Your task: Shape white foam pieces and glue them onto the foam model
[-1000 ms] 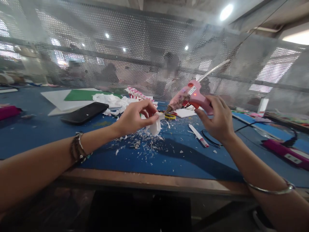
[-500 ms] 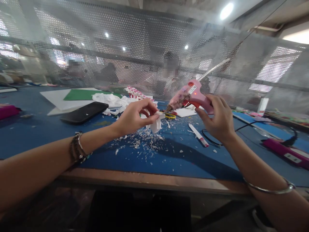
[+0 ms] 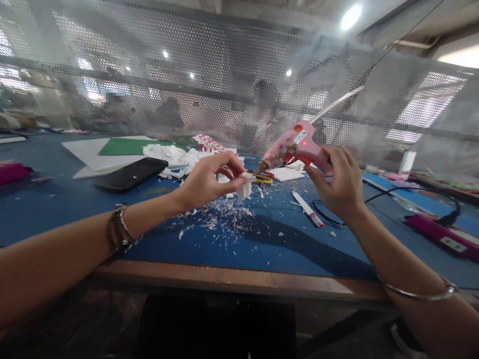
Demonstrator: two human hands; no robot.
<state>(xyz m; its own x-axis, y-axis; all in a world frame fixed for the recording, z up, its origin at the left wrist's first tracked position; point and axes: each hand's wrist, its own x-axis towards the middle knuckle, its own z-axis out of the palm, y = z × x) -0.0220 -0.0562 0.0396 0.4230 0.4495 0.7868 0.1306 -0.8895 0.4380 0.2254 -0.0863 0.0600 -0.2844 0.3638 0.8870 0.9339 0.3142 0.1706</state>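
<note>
Between thumb and fingers, my left hand [image 3: 213, 180] pinches a small white paper piece [image 3: 245, 189] above the blue table. My right hand [image 3: 341, 182] is wrapped around the handle of a pink hot glue gun [image 3: 295, 146], whose small red light glows. A clear glue stick [image 3: 335, 103] sticks out of its back end. The gun's nozzle points down and left, at or very near the paper's upper edge; I cannot tell whether they touch. Below both hands, white paper scraps [image 3: 224, 217] lie scattered.
A black phone [image 3: 130, 174], green sheet [image 3: 125, 146] and crumpled white paper [image 3: 172, 153] lie left. Yellow-handled scissors [image 3: 265, 179] are behind the nozzle, a white-and-pink stick [image 3: 307, 209] to the right. A magenta power strip [image 3: 441, 234] with a black cable sits far right. A perforated screen [image 3: 224, 65] stands behind.
The glue gun has tilted slightly, its back end and glue stick shifting a little right. The paper piece in my left hand has turned slightly. Both hands keep their grip.
</note>
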